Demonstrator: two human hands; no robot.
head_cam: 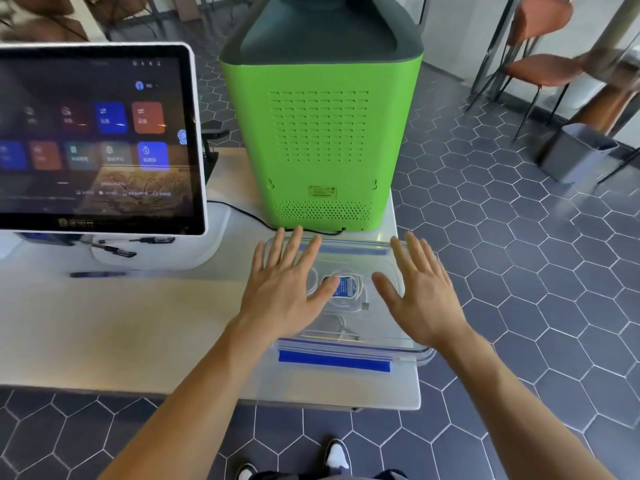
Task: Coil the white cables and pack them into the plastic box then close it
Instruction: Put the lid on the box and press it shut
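On the white table (104, 323), both palms lie flat with fingers spread on the clear lid (349, 261) of the plastic box (420, 353): left hand (282, 289), right hand (420, 289). Coiled white cables (346, 303) sit inside.

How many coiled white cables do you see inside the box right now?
2. One coil lies mid-box around a blue label, between the left hand and right hand; a second lies nearer the box's front edge. Hands may hide more.
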